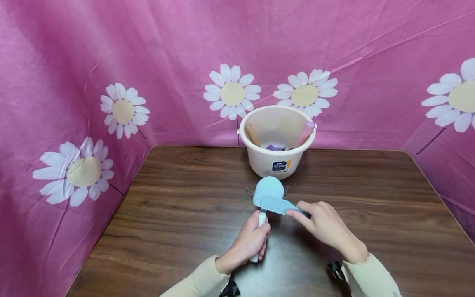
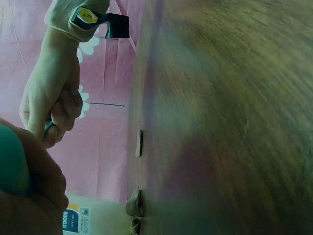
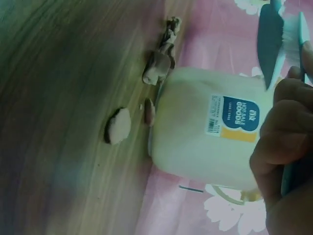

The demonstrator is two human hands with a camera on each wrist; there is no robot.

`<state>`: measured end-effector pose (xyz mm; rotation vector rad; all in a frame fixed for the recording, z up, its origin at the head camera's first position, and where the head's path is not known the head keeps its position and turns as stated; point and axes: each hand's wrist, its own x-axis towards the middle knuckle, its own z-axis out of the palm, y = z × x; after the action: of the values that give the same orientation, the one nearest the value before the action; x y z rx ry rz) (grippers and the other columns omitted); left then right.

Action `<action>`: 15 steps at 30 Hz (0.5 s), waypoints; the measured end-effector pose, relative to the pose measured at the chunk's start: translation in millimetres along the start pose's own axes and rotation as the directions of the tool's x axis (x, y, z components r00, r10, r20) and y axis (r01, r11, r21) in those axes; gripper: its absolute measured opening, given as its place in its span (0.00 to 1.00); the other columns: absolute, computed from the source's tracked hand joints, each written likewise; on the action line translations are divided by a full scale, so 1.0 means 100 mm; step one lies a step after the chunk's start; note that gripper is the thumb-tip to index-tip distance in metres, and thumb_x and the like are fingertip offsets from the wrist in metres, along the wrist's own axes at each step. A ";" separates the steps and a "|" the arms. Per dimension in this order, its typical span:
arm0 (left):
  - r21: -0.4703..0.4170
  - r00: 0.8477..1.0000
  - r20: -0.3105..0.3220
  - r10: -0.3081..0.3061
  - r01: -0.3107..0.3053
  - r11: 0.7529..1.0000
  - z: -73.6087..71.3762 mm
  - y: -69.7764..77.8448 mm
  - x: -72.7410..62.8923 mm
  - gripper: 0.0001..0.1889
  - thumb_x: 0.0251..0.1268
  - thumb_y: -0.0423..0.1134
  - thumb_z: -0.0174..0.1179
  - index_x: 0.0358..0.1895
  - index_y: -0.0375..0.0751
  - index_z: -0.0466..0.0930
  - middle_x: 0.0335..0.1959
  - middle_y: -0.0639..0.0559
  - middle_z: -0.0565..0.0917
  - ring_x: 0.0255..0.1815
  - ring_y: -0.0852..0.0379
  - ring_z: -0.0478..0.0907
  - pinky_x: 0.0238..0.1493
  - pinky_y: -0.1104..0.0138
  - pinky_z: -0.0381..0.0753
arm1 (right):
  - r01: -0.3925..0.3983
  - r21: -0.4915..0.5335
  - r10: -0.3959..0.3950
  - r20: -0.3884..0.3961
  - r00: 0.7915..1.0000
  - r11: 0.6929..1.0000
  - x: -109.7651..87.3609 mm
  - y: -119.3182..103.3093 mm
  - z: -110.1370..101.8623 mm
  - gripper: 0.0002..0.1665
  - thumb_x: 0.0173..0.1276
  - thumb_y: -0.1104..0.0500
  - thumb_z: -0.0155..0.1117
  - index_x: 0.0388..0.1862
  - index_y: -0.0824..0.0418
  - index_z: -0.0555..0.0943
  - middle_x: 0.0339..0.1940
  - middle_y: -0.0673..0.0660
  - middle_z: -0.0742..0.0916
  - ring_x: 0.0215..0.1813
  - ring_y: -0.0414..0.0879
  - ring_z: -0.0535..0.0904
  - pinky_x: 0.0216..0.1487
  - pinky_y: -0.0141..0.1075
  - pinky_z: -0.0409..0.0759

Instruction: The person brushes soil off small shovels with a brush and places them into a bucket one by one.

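Note:
My left hand [image 1: 248, 240] grips the white handle of a light blue tool with a broad, rounded flat head [image 1: 270, 189]. My right hand [image 1: 328, 227] holds a blue brush [image 1: 276, 205] by its dark handle, laid across the lower part of that head in the head view. White bristles [image 3: 292, 39] show in the right wrist view, facing the blue head. Both tools are held above the table, in front of a white bucket [image 1: 256, 161].
Flattened brown, clay-like lumps [image 3: 119, 126] and a longer crumpled piece [image 3: 157, 68] lie on the wooden table [image 1: 167, 214] near the bucket's base. A wooden handle [image 1: 252, 135] and a pink stick [image 1: 305, 134] lean inside the bucket. Pink flowered cloth [image 1: 178, 62] hangs behind.

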<state>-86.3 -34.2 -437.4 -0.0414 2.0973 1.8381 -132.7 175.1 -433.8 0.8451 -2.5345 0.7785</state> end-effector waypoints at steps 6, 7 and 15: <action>0.035 1.000 -0.016 0.011 -0.010 0.999 -0.03 0.02 -0.01 0.04 0.58 0.31 0.44 0.36 0.41 0.66 0.09 0.53 0.65 0.03 0.59 0.62 0.02 0.65 0.66 | -0.035 0.079 0.034 0.015 0.999 0.996 0.05 0.09 0.03 0.20 0.62 0.54 0.68 0.18 0.44 0.67 0.17 0.35 0.57 0.19 0.27 0.50 0.16 0.19 0.51; 0.039 1.000 -0.016 0.012 -0.012 0.999 -0.04 0.03 -0.01 0.04 0.58 0.31 0.44 0.36 0.41 0.66 0.09 0.53 0.65 0.03 0.59 0.62 0.02 0.65 0.66 | -0.061 0.076 0.059 0.017 0.998 0.995 0.06 0.10 0.02 0.20 0.63 0.53 0.67 0.18 0.44 0.67 0.16 0.36 0.58 0.19 0.27 0.51 0.16 0.20 0.53; 0.042 1.000 0.015 0.014 -0.014 0.999 -0.02 0.01 -0.04 0.03 0.59 0.30 0.44 0.35 0.41 0.66 0.09 0.53 0.65 0.03 0.60 0.61 0.01 0.65 0.65 | -0.284 -0.075 0.284 -0.011 0.959 0.956 0.17 0.20 -0.06 0.20 0.68 0.45 0.60 0.19 0.51 0.71 0.12 0.41 0.60 0.16 0.36 0.55 0.16 0.28 0.54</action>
<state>-83.1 -36.5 -435.4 -0.0026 2.1303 1.7964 -156.7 184.8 -428.2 0.4599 -2.7025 0.7593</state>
